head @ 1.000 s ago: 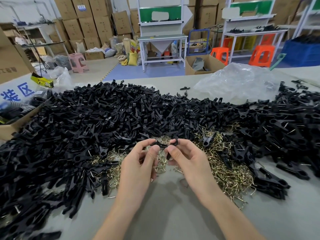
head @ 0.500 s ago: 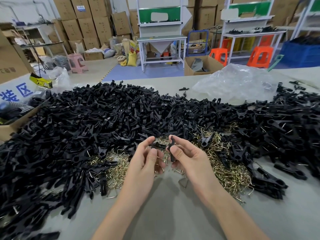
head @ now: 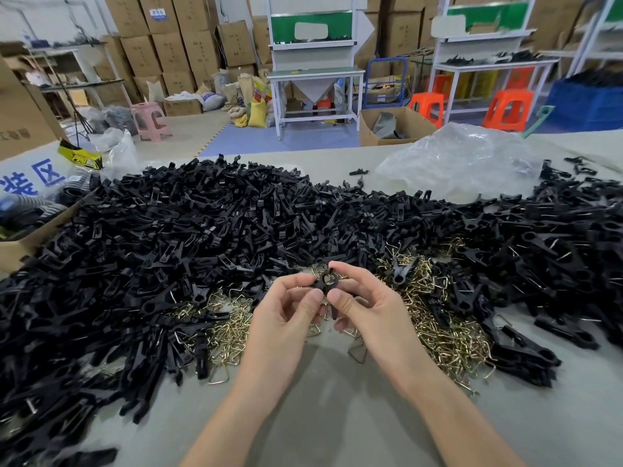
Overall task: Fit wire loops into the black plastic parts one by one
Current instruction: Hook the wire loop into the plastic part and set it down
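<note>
While both hands meet at the centre of the frame, they share one black plastic part [head: 326, 282]. The left hand [head: 286, 315] pinches it between thumb and forefinger from the left. The right hand [head: 369, 306] pinches it the same way from the right, with its other fingers curled beneath. The part's ring-shaped end faces the camera, just above the two thumbs. I cannot tell whether a wire is already seated in it.

Beneath and beside the hands lies a heap of brassy wire loops [head: 438, 321], spread over the grey worktop [head: 320, 423]. One single loop [head: 358, 352] lies apart, just below the right hand. A broad pile of black plastic parts [head: 161, 244] rings the heap, filling the left and right of the frame. A crumpled clear plastic bag [head: 465, 160] sits at the upper right, and a cardboard box [head: 20, 247] stands at the left edge.
</note>
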`<state>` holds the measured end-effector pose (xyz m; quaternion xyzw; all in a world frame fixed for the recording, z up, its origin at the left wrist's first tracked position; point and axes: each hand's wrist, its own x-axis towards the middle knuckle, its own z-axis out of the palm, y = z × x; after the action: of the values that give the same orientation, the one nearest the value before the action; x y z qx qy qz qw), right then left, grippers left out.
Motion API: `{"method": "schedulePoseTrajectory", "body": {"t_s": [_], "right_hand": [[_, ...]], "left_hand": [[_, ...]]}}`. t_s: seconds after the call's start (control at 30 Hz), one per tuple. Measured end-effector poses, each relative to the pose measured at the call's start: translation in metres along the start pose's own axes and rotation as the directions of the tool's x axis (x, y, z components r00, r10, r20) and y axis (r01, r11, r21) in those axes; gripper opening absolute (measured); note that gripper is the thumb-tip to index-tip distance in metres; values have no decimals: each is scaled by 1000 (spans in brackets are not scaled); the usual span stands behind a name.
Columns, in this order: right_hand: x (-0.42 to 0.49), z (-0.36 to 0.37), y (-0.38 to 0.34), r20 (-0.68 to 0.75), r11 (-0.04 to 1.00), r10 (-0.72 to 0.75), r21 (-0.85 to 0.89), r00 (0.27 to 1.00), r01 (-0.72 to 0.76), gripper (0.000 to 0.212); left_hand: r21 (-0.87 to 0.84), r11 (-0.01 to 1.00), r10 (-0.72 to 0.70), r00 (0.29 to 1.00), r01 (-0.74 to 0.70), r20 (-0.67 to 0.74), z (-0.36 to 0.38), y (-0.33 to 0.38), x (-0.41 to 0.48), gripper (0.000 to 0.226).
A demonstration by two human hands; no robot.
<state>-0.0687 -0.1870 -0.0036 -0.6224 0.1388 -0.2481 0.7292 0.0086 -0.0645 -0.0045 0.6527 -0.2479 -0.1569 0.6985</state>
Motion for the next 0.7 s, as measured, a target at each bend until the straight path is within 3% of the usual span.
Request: {"method": "schedulePoseTrajectory", "body": {"t_s": [0.23, 0.47, 0.63, 0.7], "right_hand": [[-1, -1, 1, 11, 1000, -8, -11, 1000, 8, 39], [-1, -3, -1, 19, 999, -14, 31, 1000, 14, 40], [0, -6, -2, 53, 997, -26, 69, 998, 22, 26], [1, -9, -1, 32, 997, -27, 79, 999, 25, 21]], "left_hand": [[22, 1000, 22, 1000, -22, 21, -1, 0, -2, 7], [117, 989, 84, 995, -90, 55, -2, 2, -5, 12], [128, 984, 110, 990, -120, 83, -5, 5, -6, 23], [209, 967, 131, 988, -145, 77, -8, 4, -5, 26]]}}
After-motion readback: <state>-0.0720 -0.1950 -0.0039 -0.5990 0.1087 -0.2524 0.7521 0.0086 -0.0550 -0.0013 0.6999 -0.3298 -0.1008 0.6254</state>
